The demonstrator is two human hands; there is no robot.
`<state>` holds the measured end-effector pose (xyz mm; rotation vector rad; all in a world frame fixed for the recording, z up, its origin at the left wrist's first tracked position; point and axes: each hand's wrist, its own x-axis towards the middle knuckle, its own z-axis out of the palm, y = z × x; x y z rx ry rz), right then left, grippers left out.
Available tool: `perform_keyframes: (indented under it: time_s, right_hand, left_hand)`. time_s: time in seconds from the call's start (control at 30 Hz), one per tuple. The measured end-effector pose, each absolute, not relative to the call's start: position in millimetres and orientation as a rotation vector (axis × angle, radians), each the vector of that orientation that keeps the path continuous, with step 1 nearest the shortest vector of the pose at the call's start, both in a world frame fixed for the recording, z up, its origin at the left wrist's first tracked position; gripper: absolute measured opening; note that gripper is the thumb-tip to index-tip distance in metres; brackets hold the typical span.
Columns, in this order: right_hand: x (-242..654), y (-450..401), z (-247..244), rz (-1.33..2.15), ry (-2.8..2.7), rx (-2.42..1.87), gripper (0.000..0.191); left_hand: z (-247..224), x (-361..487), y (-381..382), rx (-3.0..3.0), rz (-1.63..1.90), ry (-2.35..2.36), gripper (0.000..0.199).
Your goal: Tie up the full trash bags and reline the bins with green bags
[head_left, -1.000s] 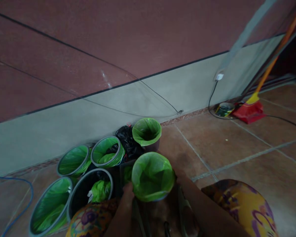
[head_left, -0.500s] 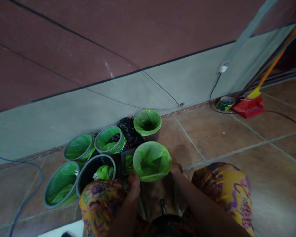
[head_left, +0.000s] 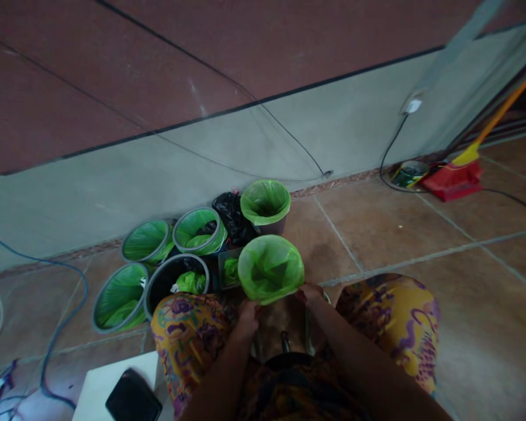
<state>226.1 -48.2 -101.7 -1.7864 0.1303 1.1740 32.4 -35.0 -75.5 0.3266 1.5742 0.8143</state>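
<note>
Between my knees stands a small waste bin with a light green bin liner [head_left: 270, 269] spread open and folded over its rim. At the near left of the rim, my left hand [head_left: 248, 317] has its fingers closed on the liner's edge. My right hand [head_left: 310, 293] pinches the liner at the near right of the rim. The bin's body is mostly hidden under the liner. Just behind it, against the wall, is another lined waste bin [head_left: 265, 204] with its green liner folded over the top.
On the left are several grey-rimmed bins [head_left: 118, 298] with green liners, a dark bin [head_left: 158, 292] and a black bag [head_left: 232, 213]. A white surface [head_left: 96, 386] holds a dark object [head_left: 134, 397]. A blue hose [head_left: 55, 345] crosses the floor. To the right are a red dustpan [head_left: 453, 180] and a tin [head_left: 409, 173].
My hands have moved from the sides of the lined bin toward the near part of its rim. The view has shifted, showing more of the white surface at lower left.
</note>
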Motion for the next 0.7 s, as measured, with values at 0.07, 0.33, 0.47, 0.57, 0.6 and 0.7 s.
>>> perform_keyframes:
  time_s: [0.07, 0.33, 0.47, 0.57, 0.6, 0.7]
  right_hand:
    - [227, -48, -100, 1.203, 0.174, -1.767, 0.017]
    - [226, -52, -101, 1.299, 0.16, -1.631, 0.022]
    - [224, -53, -102, 1.324, 0.129, -1.579, 0.022]
    - [222, -52, -108, 1.337, 0.137, -1.551, 0.022]
    - [221, -52, -111, 1.333, 0.142, -1.554, 0.022]
    - [219, -51, -121, 1.279, 0.043, -1.664, 0.02]
  left_hand:
    - [-73, 34, -36, 0.258, 0.862, 1.426, 0.024]
    - [-70, 32, -33, 0.232, 0.787, 1.529, 0.02]
    - [-72, 28, -32, 0.207, 0.776, 1.658, 0.008]
    - [-79, 27, -30, 0.242, 0.799, 1.704, 0.007]
    - [-82, 27, -29, 0.259, 0.806, 1.715, 0.007]
    - [-91, 28, -23, 0.298, 0.816, 1.739, 0.01]
